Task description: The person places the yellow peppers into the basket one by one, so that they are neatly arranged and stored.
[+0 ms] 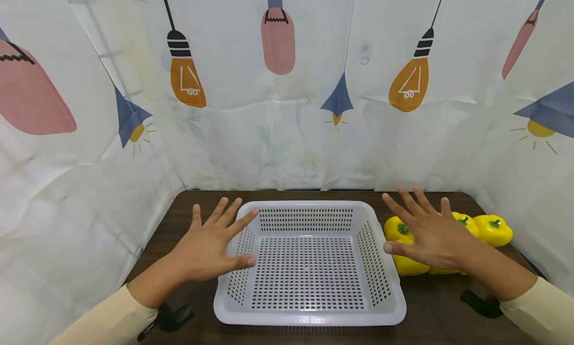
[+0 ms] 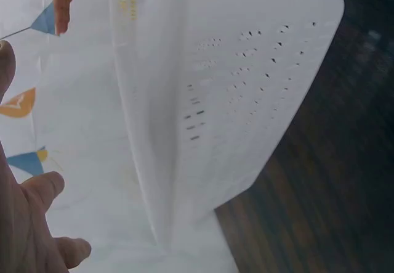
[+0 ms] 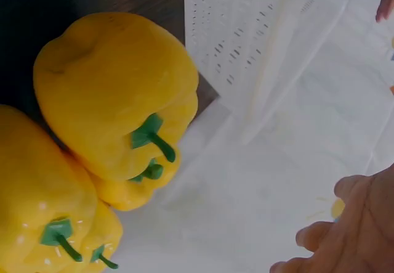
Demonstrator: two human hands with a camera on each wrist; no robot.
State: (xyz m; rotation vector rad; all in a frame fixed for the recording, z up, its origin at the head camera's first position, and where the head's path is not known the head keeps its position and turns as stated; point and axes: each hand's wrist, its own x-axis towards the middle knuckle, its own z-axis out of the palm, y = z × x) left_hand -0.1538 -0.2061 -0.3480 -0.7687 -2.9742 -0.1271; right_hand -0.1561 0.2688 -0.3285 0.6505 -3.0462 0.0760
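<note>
A white perforated plastic basket [image 1: 309, 318] stands upright on the dark table, with nothing inside it. Spread fingers mark my left hand [image 1: 208, 248], which is over the basket's left side and holds nothing. On the other side my right hand [image 1: 435, 235] is likewise spread and holds nothing, overlapping several yellow bell peppers [image 1: 493, 230] in the head view. In the right wrist view the bell peppers [image 3: 117, 94] with green stems lie beside the basket's wall [image 3: 234, 32]. The left wrist view has the basket's outer side [image 2: 246, 88] next to my fingers [image 2: 46, 190].
The dark wood-grain table [image 1: 202, 330] ends at a white curtain [image 1: 269, 145] printed with lamps, which runs along the back and both sides. A black strap [image 1: 172, 319] hangs below my left wrist and another black piece [image 1: 482, 305] below the right.
</note>
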